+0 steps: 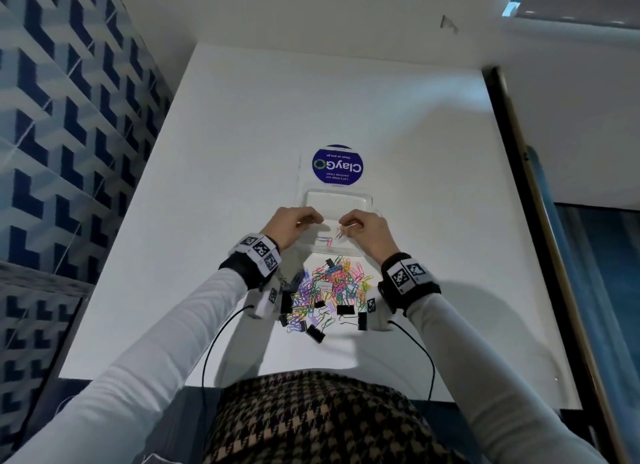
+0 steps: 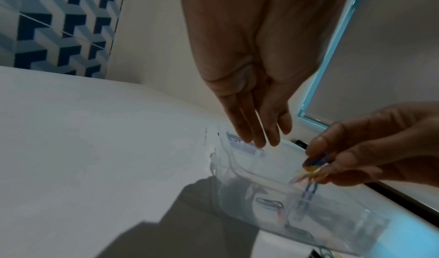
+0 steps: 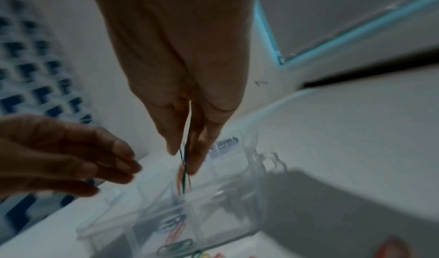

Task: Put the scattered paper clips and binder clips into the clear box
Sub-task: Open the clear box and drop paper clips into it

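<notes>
A clear plastic box (image 1: 349, 247) lies on the white table with its lid (image 1: 339, 202) folded open behind it. A few paper clips (image 1: 323, 241) lie inside. My right hand (image 1: 349, 226) hangs over the box and pinches a small bunch of coloured paper clips (image 1: 341, 234), seen dangling from its fingertips (image 3: 194, 166) in the right wrist view. My left hand (image 1: 304, 221) hovers beside it over the box's left part; its fingers (image 2: 256, 134) are straight and hold nothing. A pile of coloured paper clips and black binder clips (image 1: 329, 290) lies between my wrists.
A round blue ClayGo sticker (image 1: 337, 165) sits on the table just beyond the lid. The white table (image 1: 225, 152) meets a white wall at the back. A blue patterned wall stands to the left, and a dark-edged gap (image 1: 512, 172) runs along the table's right side.
</notes>
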The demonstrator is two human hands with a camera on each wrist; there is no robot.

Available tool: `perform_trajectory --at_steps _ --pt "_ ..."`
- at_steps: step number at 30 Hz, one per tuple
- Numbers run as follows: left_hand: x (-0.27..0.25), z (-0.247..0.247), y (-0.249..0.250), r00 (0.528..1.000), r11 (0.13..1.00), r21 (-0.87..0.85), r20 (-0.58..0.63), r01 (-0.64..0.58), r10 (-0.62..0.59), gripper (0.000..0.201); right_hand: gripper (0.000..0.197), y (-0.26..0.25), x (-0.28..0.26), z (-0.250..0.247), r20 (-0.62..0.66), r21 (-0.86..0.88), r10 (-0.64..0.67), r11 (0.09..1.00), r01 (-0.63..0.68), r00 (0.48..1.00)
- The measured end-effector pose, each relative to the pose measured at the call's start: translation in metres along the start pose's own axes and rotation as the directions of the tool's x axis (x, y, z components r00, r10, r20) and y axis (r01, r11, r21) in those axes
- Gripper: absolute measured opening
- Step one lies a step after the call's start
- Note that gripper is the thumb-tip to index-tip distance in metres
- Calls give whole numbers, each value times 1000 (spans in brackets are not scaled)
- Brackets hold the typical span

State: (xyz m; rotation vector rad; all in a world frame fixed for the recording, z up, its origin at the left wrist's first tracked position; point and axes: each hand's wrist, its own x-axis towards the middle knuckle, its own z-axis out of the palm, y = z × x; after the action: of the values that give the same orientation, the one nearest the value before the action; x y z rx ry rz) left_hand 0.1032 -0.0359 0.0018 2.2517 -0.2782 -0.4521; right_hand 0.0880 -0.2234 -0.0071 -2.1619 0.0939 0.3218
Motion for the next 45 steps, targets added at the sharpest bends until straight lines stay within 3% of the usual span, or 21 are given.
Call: perform_trajectory --at_steps 2,5,10,14,17,21,25,29,33,36,38,40,43,45 --pt "-18 -1 -6 999 998 -55 -43 -6 4 26 26 3 -9 -2 38 -139 -66 988 71 997" --pt "-45 5 -18 998 998 -6 7 56 -56 22 23 13 -32 -11 -46 -201 -110 975 98 993" --pt "-50 31 -29 986 955 283 113 86 -123 22 11 34 -60 2 91 -440 37 898 7 995" --pt "-44 53 -20 971 864 500 173 55 -162 38 44 43 -62 26 101 -547 89 837 -20 991" --pt "-41 58 -14 962 837 546 207 40 -181 36 44 43 -62 39 114 -589 79 808 3 990" --pt "-42 55 -19 945 894 443 258 68 -200 27 11 48 -60 39 126 -410 92 912 -33 988" --pt "-47 50 -23 945 909 410 258 83 -203 22 30 60 -61 25 55 -150 134 981 -125 989" --pt "-53 43 -18 948 908 416 265 52 -176 22 13 58 -61 13 6 53 155 986 -156 988" --pt "-56 34 -18 964 976 140 185 167 -192 41 14 51 -68 5 -13 175 184 968 -179 983" --pt "-56 27 -20 969 976 -50 144 211 -202 31 24 55 -68 6 -5 258 223 942 -214 975" --pt "-54 24 -20 974 975 -64 95 211 -205 19 22 59 -67 8 -37 168 174 972 -165 984" --pt "-51 23 -20 975 979 2 93 203 -202 17 17 59 -66 11 23 -20 84 996 -84 996" --pt "-50 27 -17 970 975 150 152 166 -188 16 25 63 -66 19 176 -419 41 907 37 983" --pt "-51 29 -15 971 974 153 142 170 -192 13 17 61 -64 24 216 -508 2 854 110 976"
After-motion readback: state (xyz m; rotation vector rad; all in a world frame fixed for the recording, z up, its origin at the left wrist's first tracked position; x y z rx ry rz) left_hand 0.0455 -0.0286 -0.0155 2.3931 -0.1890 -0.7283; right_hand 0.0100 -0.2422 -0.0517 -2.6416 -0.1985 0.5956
